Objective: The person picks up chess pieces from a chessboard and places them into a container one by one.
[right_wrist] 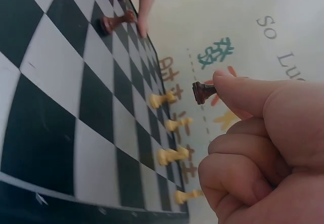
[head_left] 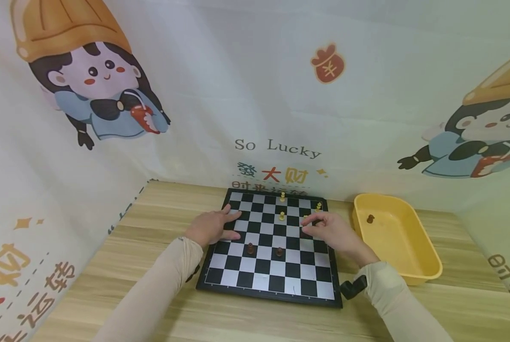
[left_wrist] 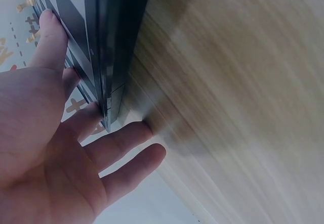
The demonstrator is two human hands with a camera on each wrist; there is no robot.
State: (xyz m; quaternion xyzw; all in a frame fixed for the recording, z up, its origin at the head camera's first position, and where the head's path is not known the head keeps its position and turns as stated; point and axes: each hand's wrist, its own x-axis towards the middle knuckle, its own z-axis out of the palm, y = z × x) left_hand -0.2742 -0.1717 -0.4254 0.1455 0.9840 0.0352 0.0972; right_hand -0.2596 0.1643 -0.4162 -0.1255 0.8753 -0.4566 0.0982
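A black-and-white chessboard (head_left: 261,280) lies on the wooden table. My right hand (head_left: 333,232) is over its right side, pinching a dark brown chess piece (right_wrist: 203,92) between thumb and finger; the piece points base outward, raised above the squares. At the left edge of the board rests my left hand (head_left: 209,227), fingers spread, with some fingertips on the squares and others past the edge in the left wrist view. Two brown chess pieces, one left (head_left: 250,248) and one right (head_left: 279,251), stand toward the near side. Several pale yellow pieces (head_left: 282,216) stand on the far right part.
To the right of the board sits a yellow plastic tray (head_left: 402,237) with one brown piece (head_left: 370,219) in it. A white printed cloth (head_left: 220,95) hangs behind and along the sides of the table (head_left: 160,204).
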